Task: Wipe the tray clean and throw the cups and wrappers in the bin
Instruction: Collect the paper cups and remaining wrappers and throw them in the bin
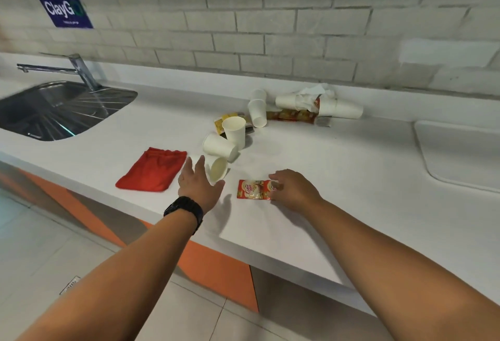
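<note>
White counter (324,178), steel sink (54,113), brick wall (297,29).

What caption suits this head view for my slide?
Left hand reaches for a tipped paper cup while right hand touches a creamer sachet.

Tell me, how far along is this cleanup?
Barely begun. Nothing looks binned: paper cups and wrappers still litter the counter. The right hand touches a red sachet; the left hand reaches toward a tipped cup. The red cloth lies untouched.
</note>
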The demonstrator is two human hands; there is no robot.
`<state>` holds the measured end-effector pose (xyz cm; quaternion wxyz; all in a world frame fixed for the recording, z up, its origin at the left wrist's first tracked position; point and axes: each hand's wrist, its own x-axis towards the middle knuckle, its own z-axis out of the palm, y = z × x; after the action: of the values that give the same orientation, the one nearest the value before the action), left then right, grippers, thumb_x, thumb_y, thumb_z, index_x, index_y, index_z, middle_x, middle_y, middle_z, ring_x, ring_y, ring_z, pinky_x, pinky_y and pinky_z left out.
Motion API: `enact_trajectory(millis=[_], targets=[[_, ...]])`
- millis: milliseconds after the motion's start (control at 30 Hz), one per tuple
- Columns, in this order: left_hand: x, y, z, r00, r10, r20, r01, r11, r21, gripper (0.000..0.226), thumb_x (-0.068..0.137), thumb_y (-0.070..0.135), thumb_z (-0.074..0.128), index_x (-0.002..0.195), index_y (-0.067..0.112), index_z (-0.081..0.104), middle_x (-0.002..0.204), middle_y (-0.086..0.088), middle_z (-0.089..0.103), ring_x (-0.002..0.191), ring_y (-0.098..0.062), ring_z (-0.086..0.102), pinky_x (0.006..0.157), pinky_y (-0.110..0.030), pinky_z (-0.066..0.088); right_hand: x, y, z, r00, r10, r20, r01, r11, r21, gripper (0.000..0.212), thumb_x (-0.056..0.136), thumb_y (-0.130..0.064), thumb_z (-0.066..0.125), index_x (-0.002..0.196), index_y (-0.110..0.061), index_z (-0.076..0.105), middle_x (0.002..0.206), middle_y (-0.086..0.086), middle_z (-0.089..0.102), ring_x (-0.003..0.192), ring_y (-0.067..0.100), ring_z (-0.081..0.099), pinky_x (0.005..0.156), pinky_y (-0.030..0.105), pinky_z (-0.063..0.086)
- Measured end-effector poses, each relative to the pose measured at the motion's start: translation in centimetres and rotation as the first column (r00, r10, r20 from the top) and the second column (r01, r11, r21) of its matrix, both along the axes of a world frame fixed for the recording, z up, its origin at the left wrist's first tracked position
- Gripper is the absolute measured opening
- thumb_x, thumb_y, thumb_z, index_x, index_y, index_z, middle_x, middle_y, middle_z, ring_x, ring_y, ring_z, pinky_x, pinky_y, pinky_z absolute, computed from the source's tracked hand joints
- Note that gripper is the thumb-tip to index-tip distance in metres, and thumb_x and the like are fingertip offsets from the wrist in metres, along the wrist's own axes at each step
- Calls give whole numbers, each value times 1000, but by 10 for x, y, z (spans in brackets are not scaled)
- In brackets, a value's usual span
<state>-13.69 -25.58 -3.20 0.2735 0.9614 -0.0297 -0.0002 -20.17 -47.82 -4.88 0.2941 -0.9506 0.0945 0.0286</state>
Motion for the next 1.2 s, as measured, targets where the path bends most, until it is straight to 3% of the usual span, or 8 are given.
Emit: enact_trajectory(millis=[100,200,333,467,733,900,1100,1200], targets=[[23,6,2,996,-67,-61,71,995,64,83,87,47,59,152,25,13,160,-7,-2,147,-34,1,116,-46,16,3,19,-15,1000,16,-23,-19,987,-163,52,79,-42,68,127,-26,57,125,-1,57,118,22,52,89,34,46],[52,13,-1,981,-158,-110,174,971,165,81,88,53,53,152,27,11,160,-8,0,147,-35,-2,118,-47,12,6,32,-22,999,-26,28,33,966,-258,34,86,-39,61,117,-25,62,113,-1,58,109,21,54,73,29,40],[70,16,-3,962,-253,-105,270,939,215,68,88,50,50,148,29,26,154,-9,20,141,-35,23,114,-48,26,1,40,-27,996,-51,76,74,933,-352,22,90,-25,53,109,-25,64,102,1,56,101,24,54,67,30,40],[71,13,-3,917,-392,-71,398,898,189,50,88,39,43,137,27,46,146,-7,30,135,-32,31,110,-43,32,-5,49,-28,976,-201,81,216,921,-325,42,89,-30,57,130,-28,53,112,6,54,105,27,49,82,34,42],[40,-18,-11,808,-587,-38,587,809,-18,42,92,15,45,133,19,52,152,-7,30,141,-27,24,117,-38,20,-51,51,-23,890,-443,111,456,874,-167,30,87,-29,61,116,-23,67,105,4,61,101,23,56,73,28,43],[2,-62,-11,702,-709,-61,692,701,-173,46,92,6,40,134,20,51,151,-4,32,140,-17,29,113,-24,19,-108,31,-19,751,-649,120,656,754,-36,30,91,-23,58,120,-23,65,114,3,59,102,19,58,81,26,47],[-68,-127,-3,586,-805,-89,767,587,-259,41,91,7,36,127,21,49,134,1,49,118,-18,48,96,-26,38,-197,-7,-14,629,-768,119,774,634,1,35,92,-16,52,124,-23,64,118,6,59,106,21,56,85,27,47],[-119,-166,-2,507,-859,-74,820,506,-266,40,91,6,37,125,20,51,133,1,51,118,-17,49,93,-22,36,-253,-26,-13,546,-827,136,829,556,50,36,90,-13,54,123,-20,65,117,8,59,108,22,55,85,27,46]])
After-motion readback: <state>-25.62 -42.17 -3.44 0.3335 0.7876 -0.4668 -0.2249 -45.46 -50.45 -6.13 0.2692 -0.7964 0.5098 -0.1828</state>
